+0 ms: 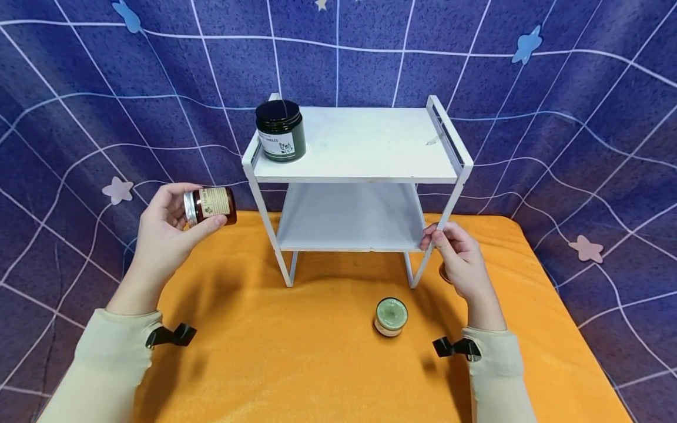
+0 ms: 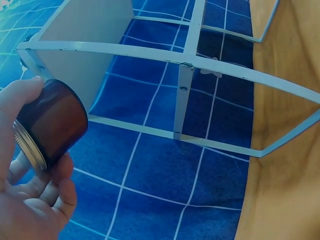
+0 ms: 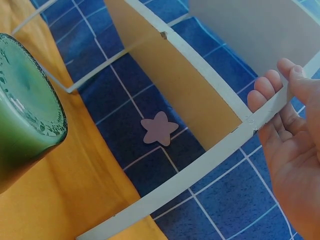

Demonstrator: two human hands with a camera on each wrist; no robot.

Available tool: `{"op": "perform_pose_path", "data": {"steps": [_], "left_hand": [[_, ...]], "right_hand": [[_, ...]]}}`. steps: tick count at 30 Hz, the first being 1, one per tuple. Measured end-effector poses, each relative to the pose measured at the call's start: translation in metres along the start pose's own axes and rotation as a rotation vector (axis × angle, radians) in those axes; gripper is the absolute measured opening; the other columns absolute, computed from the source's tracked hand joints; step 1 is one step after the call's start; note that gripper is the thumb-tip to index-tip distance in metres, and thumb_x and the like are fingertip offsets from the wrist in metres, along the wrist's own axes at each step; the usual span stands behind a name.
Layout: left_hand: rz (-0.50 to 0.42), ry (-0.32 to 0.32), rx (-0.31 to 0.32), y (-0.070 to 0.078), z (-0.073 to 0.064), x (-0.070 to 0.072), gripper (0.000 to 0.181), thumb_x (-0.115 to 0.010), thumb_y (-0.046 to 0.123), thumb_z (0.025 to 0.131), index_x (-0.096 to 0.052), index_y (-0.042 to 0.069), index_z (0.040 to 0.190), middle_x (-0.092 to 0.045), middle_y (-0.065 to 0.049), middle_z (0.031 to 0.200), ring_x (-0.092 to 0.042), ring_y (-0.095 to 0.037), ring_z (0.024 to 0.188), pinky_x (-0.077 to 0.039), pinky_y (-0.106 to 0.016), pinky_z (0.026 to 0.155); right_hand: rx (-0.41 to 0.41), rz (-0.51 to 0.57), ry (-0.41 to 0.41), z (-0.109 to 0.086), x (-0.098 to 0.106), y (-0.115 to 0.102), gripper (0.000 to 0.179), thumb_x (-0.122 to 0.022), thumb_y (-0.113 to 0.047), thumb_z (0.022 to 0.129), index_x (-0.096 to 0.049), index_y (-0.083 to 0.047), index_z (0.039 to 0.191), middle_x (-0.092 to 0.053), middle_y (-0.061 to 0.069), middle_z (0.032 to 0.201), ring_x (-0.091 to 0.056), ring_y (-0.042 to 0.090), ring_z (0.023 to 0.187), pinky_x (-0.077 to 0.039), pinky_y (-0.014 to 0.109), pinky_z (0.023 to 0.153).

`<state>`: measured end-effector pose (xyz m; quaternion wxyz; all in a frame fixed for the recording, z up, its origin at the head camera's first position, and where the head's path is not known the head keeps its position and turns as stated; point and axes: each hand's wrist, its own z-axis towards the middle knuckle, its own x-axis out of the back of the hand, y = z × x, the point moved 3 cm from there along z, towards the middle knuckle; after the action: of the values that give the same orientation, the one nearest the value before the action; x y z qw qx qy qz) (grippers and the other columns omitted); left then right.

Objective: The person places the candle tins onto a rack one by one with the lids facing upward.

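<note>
My left hand (image 1: 166, 226) holds a small amber jar (image 1: 215, 202) sideways in the air, left of the white two-tier shelf (image 1: 365, 138). The jar has a silver lid and a cream label; its plain brown side (image 2: 60, 120) faces the left wrist camera. With thumb and fingers, my right hand (image 1: 460, 255) grips the shelf's front right leg (image 3: 270, 107), close to the lower tier. A dark green candle jar (image 1: 285, 144) with a black lid stands upright on the top tier's left end. On the orange cloth, a lidless green candle (image 1: 391, 314) sits in front of the shelf.
An orange cloth (image 1: 296, 364) covers the surface under the shelf. Behind hangs a blue gridded curtain (image 1: 365, 76) with star shapes. A brown round object (image 1: 443, 274) is partly hidden behind my right hand. The lower tier (image 1: 351, 217) sits under the top one.
</note>
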<state>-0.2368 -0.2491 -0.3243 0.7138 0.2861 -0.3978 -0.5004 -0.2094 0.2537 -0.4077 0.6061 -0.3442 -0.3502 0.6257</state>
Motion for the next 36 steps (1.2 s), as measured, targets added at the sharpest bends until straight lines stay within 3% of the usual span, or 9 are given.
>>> {"op": "perform_pose_path", "data": {"steps": [3,7,25,31,36], "left_hand": [[0.01,0.001,-0.017,0.003,0.001,0.001,0.059,-0.089,-0.008,0.085,-0.063,0.006,0.136,-0.078,0.003,0.114,-0.072,-0.01,0.091,-0.057,-0.015,0.08],[0.005,0.005,-0.032,0.006,0.004,0.002,0.058,-0.089,-0.007,0.084,-0.065,0.006,0.135,-0.078,0.001,0.111,-0.071,-0.011,0.087,-0.057,-0.015,0.077],[-0.013,0.056,-0.082,0.016,0.012,-0.001,0.059,-0.089,-0.007,0.084,-0.068,0.005,0.137,-0.076,-0.003,0.109,-0.069,-0.014,0.083,-0.056,-0.016,0.072],[-0.165,0.078,-0.078,0.018,0.015,-0.002,0.058,-0.088,-0.011,0.082,-0.069,0.003,0.135,-0.074,-0.009,0.109,-0.071,-0.015,0.085,-0.058,-0.016,0.073],[-0.294,0.089,-0.064,0.026,0.019,-0.003,0.058,-0.086,-0.013,0.083,-0.068,0.002,0.136,-0.071,-0.015,0.116,-0.073,-0.019,0.095,-0.061,-0.018,0.082]], "right_hand": [[0.006,-0.001,-0.001,0.0,0.0,0.0,0.02,-0.05,0.002,0.114,-0.06,0.02,0.113,-0.074,0.001,0.091,-0.071,0.013,0.087,-0.051,0.019,0.066],[0.015,-0.004,-0.003,0.001,0.001,0.0,0.02,-0.05,0.003,0.113,-0.06,0.021,0.113,-0.075,0.001,0.091,-0.071,0.013,0.087,-0.056,0.023,0.08],[0.024,0.005,-0.003,0.001,0.001,0.0,0.021,-0.05,0.003,0.113,-0.06,0.021,0.112,-0.075,0.001,0.092,-0.072,0.013,0.087,-0.056,0.023,0.081],[0.007,-0.007,-0.003,0.0,0.001,0.0,0.021,-0.05,0.002,0.114,-0.061,0.02,0.113,-0.075,0.001,0.091,-0.071,0.013,0.087,-0.047,0.017,0.063],[0.006,-0.009,-0.006,0.0,0.001,0.0,0.021,-0.05,0.002,0.114,-0.061,0.02,0.113,-0.074,0.001,0.091,-0.071,0.013,0.087,-0.048,0.02,0.065]]}}
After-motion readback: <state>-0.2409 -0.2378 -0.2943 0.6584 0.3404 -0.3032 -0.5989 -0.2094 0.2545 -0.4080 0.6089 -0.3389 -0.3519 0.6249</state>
